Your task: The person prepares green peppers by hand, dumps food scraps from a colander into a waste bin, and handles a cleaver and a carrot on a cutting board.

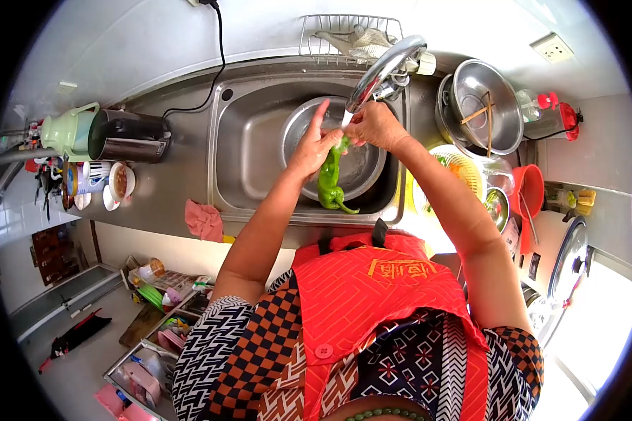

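A long green pepper (329, 177) hangs from my two hands, its curled end pointing down toward the sink's near edge. My left hand (314, 145) closes on its upper part from the left, with one finger pointing up. From the right, my right hand (374, 128) pinches at the pepper's top end. Water runs from the curved chrome faucet (385, 70) onto both hands. Beneath them, a round metal basin (296, 123) sits in the stainless steel sink (242, 161). The fingertips partly hide the pepper's top.
At right, a steel bowl (502, 105) holds wooden sticks, near a yellow colander (470, 165) and a red container (529, 188). A wire rack (316, 35) hangs behind the faucet. On the left counter are a dark kettle (128, 135) and a pink cloth (203, 220).
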{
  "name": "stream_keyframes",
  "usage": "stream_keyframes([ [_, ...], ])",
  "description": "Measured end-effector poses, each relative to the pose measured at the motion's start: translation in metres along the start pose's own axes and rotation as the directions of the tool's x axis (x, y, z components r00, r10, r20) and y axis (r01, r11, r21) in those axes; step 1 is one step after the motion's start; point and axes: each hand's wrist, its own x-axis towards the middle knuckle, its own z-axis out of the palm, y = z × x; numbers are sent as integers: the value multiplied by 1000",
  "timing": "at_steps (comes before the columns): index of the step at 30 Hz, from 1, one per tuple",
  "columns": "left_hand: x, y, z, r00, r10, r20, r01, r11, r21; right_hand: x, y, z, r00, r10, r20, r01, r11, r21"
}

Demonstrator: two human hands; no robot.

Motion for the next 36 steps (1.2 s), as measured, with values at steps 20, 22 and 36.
stream_keyframes([
  [20, 0, -9, 20, 993, 93, -72, -93, 996, -7, -14, -11, 0, 998, 8, -57, -4, 997, 72],
  [22, 6, -21, 16, 987, 115, -109, -124, 989, -82, -15, -9, 3, 995, -18, -94, 28, 993, 112],
  [36, 9, -15, 5, 984, 175, -14, -172, 938, -301, 12, 63, 11, 900, -234, -368, 79, 918, -390],
])
